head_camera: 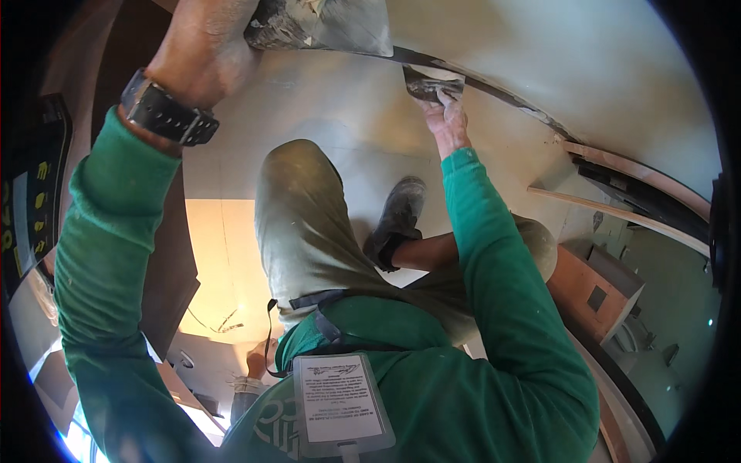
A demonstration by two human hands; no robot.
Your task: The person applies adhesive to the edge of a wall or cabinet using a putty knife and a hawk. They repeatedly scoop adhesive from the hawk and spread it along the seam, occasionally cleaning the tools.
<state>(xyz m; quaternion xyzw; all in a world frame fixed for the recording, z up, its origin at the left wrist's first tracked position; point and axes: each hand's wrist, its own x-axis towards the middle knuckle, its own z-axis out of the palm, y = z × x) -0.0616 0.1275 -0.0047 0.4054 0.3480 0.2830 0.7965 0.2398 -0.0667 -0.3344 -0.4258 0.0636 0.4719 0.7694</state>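
At the top left my left hand [211,52], with a dark-strapped watch [173,113] on its wrist, is raised beside a wide, smeared metal plate or blade [330,26]; its fingers are cut off by the top edge, so its grip is unclear. Right of centre, my right hand [448,118] grips a broad putty knife [435,84], its thumb on the blade, which carries dark and pale smears. The knife's far edge is close to a dark strip [498,92] that runs along the base of a pale wall [579,63].
Wooden strips [608,211] lie at the right, near an orange-brown box [590,295]. A dark brown panel [165,249] stands at the left. My bent leg [307,214] and dark shoe [402,214] are over the pale floor [226,168]. Another person's hand [257,356] shows low at left.
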